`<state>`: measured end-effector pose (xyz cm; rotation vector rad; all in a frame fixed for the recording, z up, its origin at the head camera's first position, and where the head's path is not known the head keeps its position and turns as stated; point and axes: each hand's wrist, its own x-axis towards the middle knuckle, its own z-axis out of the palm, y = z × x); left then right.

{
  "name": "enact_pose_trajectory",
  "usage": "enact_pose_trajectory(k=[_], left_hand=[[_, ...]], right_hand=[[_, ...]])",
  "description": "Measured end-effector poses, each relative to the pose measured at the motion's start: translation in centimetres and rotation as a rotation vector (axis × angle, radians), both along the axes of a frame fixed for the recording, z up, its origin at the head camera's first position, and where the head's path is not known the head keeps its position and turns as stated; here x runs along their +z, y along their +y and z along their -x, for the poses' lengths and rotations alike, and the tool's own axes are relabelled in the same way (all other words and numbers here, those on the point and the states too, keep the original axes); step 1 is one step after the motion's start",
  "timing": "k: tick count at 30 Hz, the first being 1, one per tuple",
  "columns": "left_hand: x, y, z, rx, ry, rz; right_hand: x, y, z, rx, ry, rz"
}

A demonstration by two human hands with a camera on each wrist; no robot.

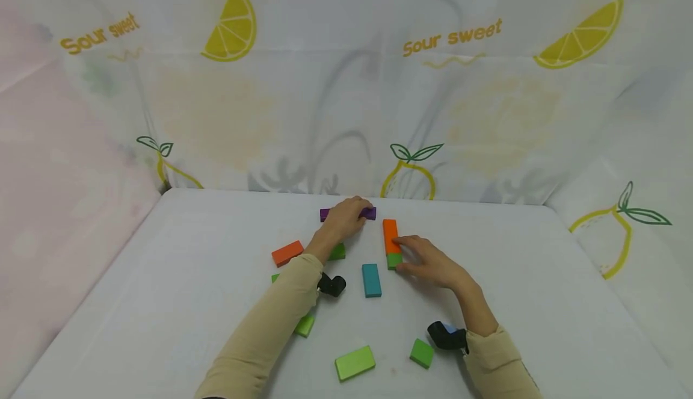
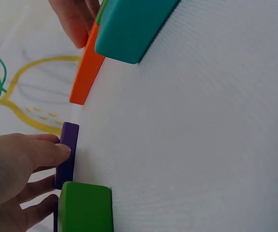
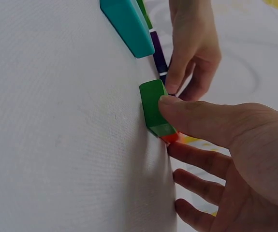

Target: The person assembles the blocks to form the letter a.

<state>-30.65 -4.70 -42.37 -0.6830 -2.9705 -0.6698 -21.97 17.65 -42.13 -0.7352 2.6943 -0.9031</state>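
Observation:
Near the table's far edge my left hand (image 1: 345,217) pinches a purple block (image 2: 67,157), thumb on one side and fingers behind. Another purple stretch (image 1: 325,214) shows left of that hand, in line with it. My right hand (image 1: 430,262) has its thumb against a green block (image 3: 152,104) and its index finger touching an orange block (image 1: 390,233). Those two blocks lie end to end, with the green one nearer me. The other fingers of the right hand are spread. Between the hands, closer to me, lies a teal block (image 1: 371,280).
A second green block (image 2: 86,208) lies just below the left hand. A red-orange block (image 1: 287,253) is left of it. Light green blocks (image 1: 354,363) (image 1: 305,325) and a green cube (image 1: 421,353) lie nearer me. A printed cloth wall (image 1: 346,86) rises behind the table.

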Motion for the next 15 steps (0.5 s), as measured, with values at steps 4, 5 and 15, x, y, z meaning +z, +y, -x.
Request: enact_pose_trajectory(k=[4, 5, 15], left_hand=[[0.06, -0.04, -0.03, 0.01, 0.007, -0.004], [0.06, -0.05, -0.01, 0.011, 0.002, -0.006], [0.0, -0.05, 0.05, 0.022, 0.007, -0.017]], right_hand=[[0.1, -0.09, 0.08, -0.002, 0.002, -0.013], [0.11, -0.1, 0.09, -0.003, 0.003, -0.015], [0.12, -0.1, 0.02, -0.014, -0.013, -0.013]])
